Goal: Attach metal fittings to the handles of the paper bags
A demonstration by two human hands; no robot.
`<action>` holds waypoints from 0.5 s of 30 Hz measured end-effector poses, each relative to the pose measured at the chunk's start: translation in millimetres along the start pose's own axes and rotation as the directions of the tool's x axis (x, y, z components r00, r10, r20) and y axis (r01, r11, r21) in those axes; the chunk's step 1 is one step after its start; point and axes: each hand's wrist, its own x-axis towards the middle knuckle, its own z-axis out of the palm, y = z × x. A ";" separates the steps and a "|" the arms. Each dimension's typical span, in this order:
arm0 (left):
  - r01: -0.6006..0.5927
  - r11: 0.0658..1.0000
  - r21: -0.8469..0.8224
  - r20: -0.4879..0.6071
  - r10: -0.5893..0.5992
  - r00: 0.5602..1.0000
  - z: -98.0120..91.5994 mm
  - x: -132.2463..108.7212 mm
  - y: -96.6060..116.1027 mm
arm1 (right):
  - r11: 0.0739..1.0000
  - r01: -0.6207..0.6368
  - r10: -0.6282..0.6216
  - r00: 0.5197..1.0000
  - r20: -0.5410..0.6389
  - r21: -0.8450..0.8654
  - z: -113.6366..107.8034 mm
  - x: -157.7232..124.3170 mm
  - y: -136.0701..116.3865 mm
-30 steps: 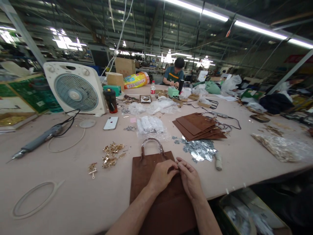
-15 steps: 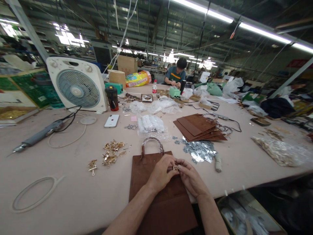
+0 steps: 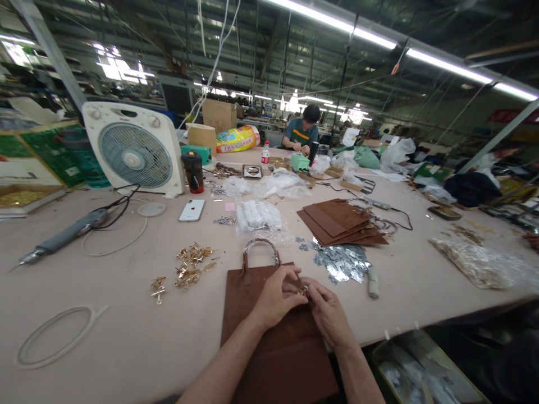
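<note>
A brown handbag [image 3: 242, 297] lies flat on the table below me, its wrapped handle [image 3: 260, 242] pointing away. Over the bag's upper right part, my left hand [image 3: 275, 297] and my right hand [image 3: 327, 314] meet, both closed at the fingertips. Between them shows a small gold metal fitting [image 3: 302, 292], partly hidden by the fingers. More gold fittings [image 3: 189, 275] lie in loose heaps left of the bag. To the right of my hands spreads a pile of thin silver metal plates [image 3: 343, 261].
Behind the plates rests a stack of brown bag panels [image 3: 332, 219]. A plastic-wrapped bundle [image 3: 259, 216], a phone [image 3: 192, 210], a dark bottle [image 3: 193, 171] and a fan [image 3: 132, 151] stand or lie farther back. At left is a grey corded tool [image 3: 67, 235]. Across the table sits a co-worker [image 3: 301, 132].
The view has shifted slightly. My fingers have turned the gold fitting a little, and my left index finger has lifted and arched more. The bag stays in place.
</note>
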 end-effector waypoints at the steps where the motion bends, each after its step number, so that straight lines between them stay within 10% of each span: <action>1: 0.004 1.000 -0.004 -0.001 -0.004 1.000 -1.0 0.4 -0.1 | 1.000 0.003 -0.003 1.000 0.005 -0.007 0.4 0.0 -0.3; 15: -0.011 1.000 -0.028 -0.022 0.011 1.000 -6.8 1.2 -3.6 | 0.899 0.157 -0.148 0.988 0.053 -0.409 5.4 -3.1 -8.4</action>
